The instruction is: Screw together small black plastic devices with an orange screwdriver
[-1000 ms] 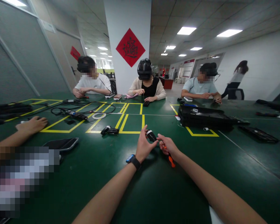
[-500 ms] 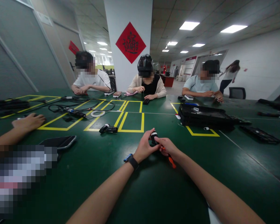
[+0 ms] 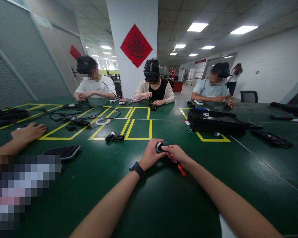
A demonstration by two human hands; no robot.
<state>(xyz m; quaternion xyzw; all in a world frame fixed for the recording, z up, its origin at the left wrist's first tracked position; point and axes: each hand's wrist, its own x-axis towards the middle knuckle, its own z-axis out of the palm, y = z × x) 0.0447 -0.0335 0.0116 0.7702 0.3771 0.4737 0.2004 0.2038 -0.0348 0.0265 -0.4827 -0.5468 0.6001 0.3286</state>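
In front of me, over the green table, my left hand (image 3: 151,154) is closed around a small black cylindrical piece with a white band (image 3: 160,146). My right hand (image 3: 178,154) meets it from the other side, its thumb and fingertips against the piece. An orange-handled tool (image 3: 181,169) is also gripped in the right hand, its handle sticking out below the palm toward me. A thin dark wire or shaft shows just above the right fingertips; which one, I cannot tell. A similar pair of black pieces (image 3: 114,137) lies on the table ahead and to the left.
A black open case (image 3: 216,121) stands on the table (image 3: 178,211) at the right, with a flat black part (image 3: 272,138) beyond it. Cables (image 3: 78,120) and a white ring (image 3: 102,122) lie ahead left. A co-worker's hand (image 3: 31,131) rests at left. Several people are around.
The black piece has tipped over to the left between my hands, and a thin dark line now shows above my right fingers. The view has shifted slightly; a person in the background has moved.
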